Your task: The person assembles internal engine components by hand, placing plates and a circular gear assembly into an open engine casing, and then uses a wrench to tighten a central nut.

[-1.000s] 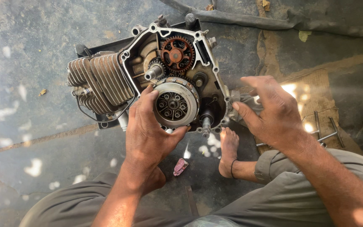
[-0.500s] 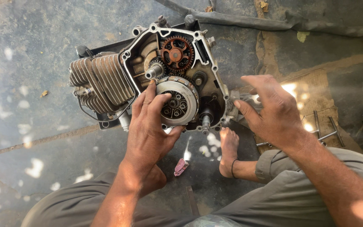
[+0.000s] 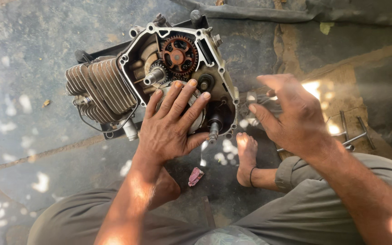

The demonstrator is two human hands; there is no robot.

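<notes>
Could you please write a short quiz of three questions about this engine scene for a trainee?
1. True or false: the left hand lies flat on the round clutch in the open engine case.
2. What colour is the large gear above that hand? A) rusty red B) blue C) white
3. Which hand holds nothing: the right hand or the left?

Key: 1 true; 2 A; 3 the right hand, spread open in the air beside the engine; the left only presses on the clutch.

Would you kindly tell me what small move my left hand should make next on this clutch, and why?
Probably press evenly. The left hand lies flat over the round clutch in the open engine case, while the right hand hovers free.
</notes>
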